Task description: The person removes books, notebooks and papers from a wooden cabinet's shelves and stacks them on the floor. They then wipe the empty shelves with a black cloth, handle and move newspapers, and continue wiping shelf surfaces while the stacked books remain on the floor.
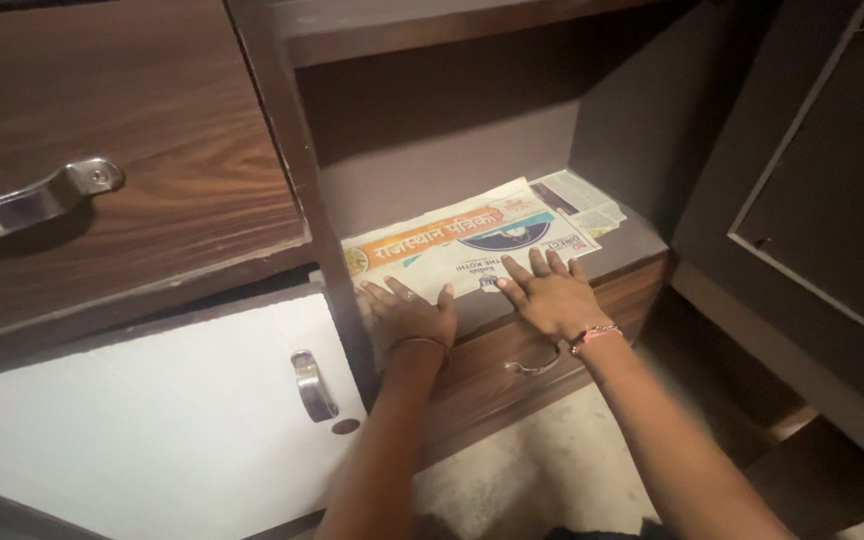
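This is looking like a home, at a built-in storage cupboard: dark wood-grain drawer fronts [122, 130] carrying curved metal handles [32, 203], a white door [152, 420] below, and a newspaper sheet [472, 240] lining the open shelf's front edge.

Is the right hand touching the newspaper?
Touching. The head view shows the right hand flat, its fingers lying on the newspaper edge.

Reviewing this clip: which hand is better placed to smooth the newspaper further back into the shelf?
Probably the right hand: its fingers lie flat on the newspaper, nearer the middle. The left hand rests at the near edge by the cabinet divider.
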Tool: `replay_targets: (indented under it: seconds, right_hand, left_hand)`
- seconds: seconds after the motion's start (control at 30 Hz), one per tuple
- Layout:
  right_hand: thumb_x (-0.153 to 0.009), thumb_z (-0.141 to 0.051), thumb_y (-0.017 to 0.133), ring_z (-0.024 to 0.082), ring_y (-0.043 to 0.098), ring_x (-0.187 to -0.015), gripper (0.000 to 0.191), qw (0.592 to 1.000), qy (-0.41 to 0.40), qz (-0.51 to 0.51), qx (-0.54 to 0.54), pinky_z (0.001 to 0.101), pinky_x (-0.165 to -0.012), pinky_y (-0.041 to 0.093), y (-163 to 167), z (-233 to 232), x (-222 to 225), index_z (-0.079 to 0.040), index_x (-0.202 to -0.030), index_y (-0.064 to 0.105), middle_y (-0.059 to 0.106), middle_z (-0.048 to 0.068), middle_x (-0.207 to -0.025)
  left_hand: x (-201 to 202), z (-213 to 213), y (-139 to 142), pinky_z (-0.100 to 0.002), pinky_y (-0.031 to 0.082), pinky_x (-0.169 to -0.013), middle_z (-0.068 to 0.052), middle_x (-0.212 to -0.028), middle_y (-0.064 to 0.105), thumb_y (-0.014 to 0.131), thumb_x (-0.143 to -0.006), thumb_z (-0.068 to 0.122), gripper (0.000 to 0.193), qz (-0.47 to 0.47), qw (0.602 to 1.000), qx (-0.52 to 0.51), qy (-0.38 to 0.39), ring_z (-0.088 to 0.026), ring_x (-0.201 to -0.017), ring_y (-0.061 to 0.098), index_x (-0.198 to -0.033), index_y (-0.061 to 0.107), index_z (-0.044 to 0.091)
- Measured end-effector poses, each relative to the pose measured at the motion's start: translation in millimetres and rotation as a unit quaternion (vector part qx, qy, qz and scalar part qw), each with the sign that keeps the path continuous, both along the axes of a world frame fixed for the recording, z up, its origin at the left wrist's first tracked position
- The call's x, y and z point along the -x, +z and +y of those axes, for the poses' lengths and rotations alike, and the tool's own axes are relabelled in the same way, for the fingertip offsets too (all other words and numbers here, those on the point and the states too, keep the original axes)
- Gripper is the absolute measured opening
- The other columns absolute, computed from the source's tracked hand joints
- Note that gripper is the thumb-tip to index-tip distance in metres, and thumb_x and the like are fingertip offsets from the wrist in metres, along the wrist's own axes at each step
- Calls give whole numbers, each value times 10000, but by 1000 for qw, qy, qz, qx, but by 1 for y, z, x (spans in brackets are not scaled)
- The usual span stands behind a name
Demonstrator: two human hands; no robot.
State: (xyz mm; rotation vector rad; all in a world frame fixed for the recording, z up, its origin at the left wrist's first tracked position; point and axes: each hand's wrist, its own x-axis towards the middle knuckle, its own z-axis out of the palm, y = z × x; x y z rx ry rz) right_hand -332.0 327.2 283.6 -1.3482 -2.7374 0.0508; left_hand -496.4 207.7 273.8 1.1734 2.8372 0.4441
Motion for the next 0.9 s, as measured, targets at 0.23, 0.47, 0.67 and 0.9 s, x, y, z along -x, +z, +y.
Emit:
replay_targets:
  seconds: [0.23,0.47,0.67,0.9]
  right_hand:
    - [-1004,-627,227,344,152,-1555,668,1000,-11,18,-15,525,-1247,117,-5,0,0,-338,-1604,281,210,131,-1676]
    - [-1005,-629,234,365,142,-1555,681,999,-16,31,-11,529,-1246,114,-9,-1,-2,-310,-1605,277,203,136,-1677]
    - [-988,-633,250,430,135,-1520,714,996,-15,78,-47,551,-1210,108,-8,-2,-4,-268,-1601,281,185,195,-1671]
    - [-1026,-381,543,481,365,-1454,593,909,-35,371,-185,512,-1206,308,-95,-44,-80,-47,-1507,458,351,314,-1598]
  left_hand:
    - [-1,6,-3,-524,97,-1238,-292,-1666,86,406,-950,617,924,-38,999,-14,16,-463,-1550,1,-1600,193,-5]
    - [2,13,-13,-541,61,-1235,-277,-1672,62,406,-944,646,915,-49,998,-35,15,-456,-1549,-8,-1608,200,52]
    - [6,20,-24,-517,26,-1219,-293,-1659,90,446,-920,646,909,43,994,-104,11,-439,-1540,48,-1583,250,57]
    - [-27,2,-34,-605,63,-1218,-313,-1572,340,465,-974,579,711,159,944,-225,-181,-475,-1487,215,-1508,447,109]
